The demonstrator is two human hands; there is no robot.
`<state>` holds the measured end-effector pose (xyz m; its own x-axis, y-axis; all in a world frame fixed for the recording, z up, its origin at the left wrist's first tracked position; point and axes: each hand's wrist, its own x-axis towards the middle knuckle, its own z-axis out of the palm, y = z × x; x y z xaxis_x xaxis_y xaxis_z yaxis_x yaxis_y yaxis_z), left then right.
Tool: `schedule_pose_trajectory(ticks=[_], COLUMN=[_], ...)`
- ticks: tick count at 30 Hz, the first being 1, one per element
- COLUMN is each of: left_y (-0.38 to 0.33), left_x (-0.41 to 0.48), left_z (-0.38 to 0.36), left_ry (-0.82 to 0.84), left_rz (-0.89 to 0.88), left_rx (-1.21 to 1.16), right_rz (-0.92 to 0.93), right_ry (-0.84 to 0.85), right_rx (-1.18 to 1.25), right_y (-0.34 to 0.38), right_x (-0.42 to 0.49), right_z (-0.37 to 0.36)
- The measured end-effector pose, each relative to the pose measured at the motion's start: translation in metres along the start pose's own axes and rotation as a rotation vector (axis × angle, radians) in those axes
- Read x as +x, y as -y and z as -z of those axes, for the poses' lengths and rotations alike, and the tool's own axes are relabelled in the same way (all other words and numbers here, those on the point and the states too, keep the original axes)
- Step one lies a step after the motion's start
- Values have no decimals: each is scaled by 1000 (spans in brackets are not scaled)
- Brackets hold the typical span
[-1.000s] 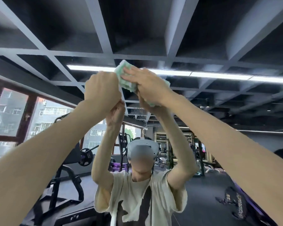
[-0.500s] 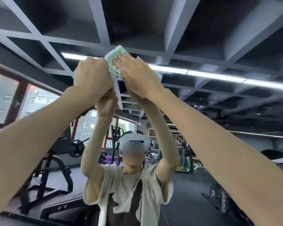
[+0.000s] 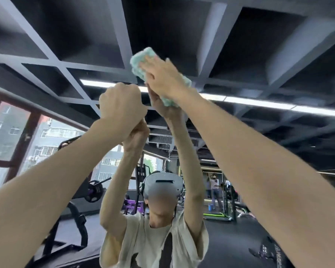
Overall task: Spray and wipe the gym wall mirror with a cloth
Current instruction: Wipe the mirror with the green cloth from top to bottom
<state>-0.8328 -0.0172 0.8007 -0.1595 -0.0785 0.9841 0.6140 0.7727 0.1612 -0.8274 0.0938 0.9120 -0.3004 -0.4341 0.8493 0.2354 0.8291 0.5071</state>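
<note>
The wall mirror fills the view and reflects me with both arms raised. My right hand presses a pale green cloth flat against the glass high up, fingers spread over it. My left hand is curled into a fist against the mirror, just below and left of the cloth. I see nothing in the fist, and no spray bottle is in view.
The mirror reflects a dark coffered ceiling with a long light strip, windows at the left, and weight machines and a rack behind me. Another person stands far back in the reflection.
My right hand has slid the cloth up the glass, from over the reflected light strip to above it. The left fist stays lower, beside it.
</note>
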Motion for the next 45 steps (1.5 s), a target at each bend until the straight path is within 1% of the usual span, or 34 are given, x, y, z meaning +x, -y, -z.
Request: schedule_pose_trajectory(ticks=[2, 3, 4, 6, 7, 8, 9, 10, 11, 13, 14, 15, 16, 18, 20, 21, 23, 25, 26, 27, 28, 30, 31, 32, 33, 35, 36, 37, 38, 39, 41, 42, 43, 45], left_y=[-2, -2, -2, 0, 0, 2, 1, 0, -2, -6, -8, -9, -9, -5, 2, 5, 6, 1, -2, -4, -6, -6, -6, -5, -3, 3, 5, 8, 9, 11, 11, 11, 12, 13], left_x=[2, 3, 4, 6, 6, 8, 8, 8, 8, 6, 5, 5, 5, 5, 3, 1, -5, -13, -15, -18, -23, -30, -33, -34, -36, -37, -38, -40, -41, -43, -45, -45, -45, -44], left_z=[4, 6, 6, 6, 6, 6, 7, 6, 6, 6, 6, 6, 6, 5, 3, 2, -2, -4, -5, -5, -6, -6, -7, -7, -7, -11, -14, -18, -23, -27, -30, -30, -30, -28], left_ry=[3, 10, 19, 23, 27, 30, 31, 32, 36, 47, 52, 54, 54, 45, 38, 33, 33, 52, 61, 70, 87, 110, 113, 112, 115, 105, 120, 135, 139, 134, 116, 99, 92, 102], left_rz=[-6, -18, -28, -49, -53, -53, -55, -58, -66, -73, -80, -79, -74, -65, -74, -81, -115, -142, -155, -169, -173, -176, -185, -199, -203, -195, -198, -205, -216, -220, -209, -216, -220, -212], left_rx=[-19, -8, 4, 6, 1, -3, -8, -12, -7, 21, 29, 37, 47, 55, 61, 72, 96, 136, 164, 194, 210, 235, 252, 254, 248, 225, 221, 217, 213, 203, 177, 189, 199, 168], right_rz=[172, 170, 89, -224, -377, -482, -505, -446, -325, -43, 56, 101, 92, -74, -344, -466, -660, -723, -673, -556, -362, 63, 169, 143, -9, -410, -577, -639, -573, -416, -65, 5, -60, -425], right_ry=[110, 94, 32, -125, -160, -164, -168, -181, -179, -77, -3, 51, 75, -43, -220, -258, -267, -247, -257, -254, -218, -42, 25, 39, -16, -162, -197, -225, -266, -291, -167, -103, -93, -175], right_rx=[28, 51, 78, 56, 1, -41, -56, -49, -20, 31, 29, 23, 26, 54, 13, -38, -105, -90, -70, -41, -5, 51, 38, 32, 19, 15, 6, 2, 12, 38, 19, -12, -35, 17], right_y=[16, 12, 1, -34, -49, -55, -51, -40, -26, -2, 3, 2, -4, -30, -66, -82, -103, -99, -86, -67, -44, -6, -5, -17, -35, -73, -77, -68, -50, -31, -12, -19, -35, -64], right_x=[7, 11, 14, 19, 18, 18, 17, 17, 18, 18, 19, 19, 21, 17, -4, -19, -53, -79, -86, -92, -100, -115, -117, -116, -115, -116, -122, -127, -132, -139, -154, -152, -145, -131], right_z=[-8, -8, -7, -3, -2, 0, -1, 0, -2, -5, -7, -6, -1, 7, 9, 9, 10, 11, 8, 3, -4, -14, -13, -7, 0, 11, 15, 13, 7, -2, -19, -17, -11, 4])
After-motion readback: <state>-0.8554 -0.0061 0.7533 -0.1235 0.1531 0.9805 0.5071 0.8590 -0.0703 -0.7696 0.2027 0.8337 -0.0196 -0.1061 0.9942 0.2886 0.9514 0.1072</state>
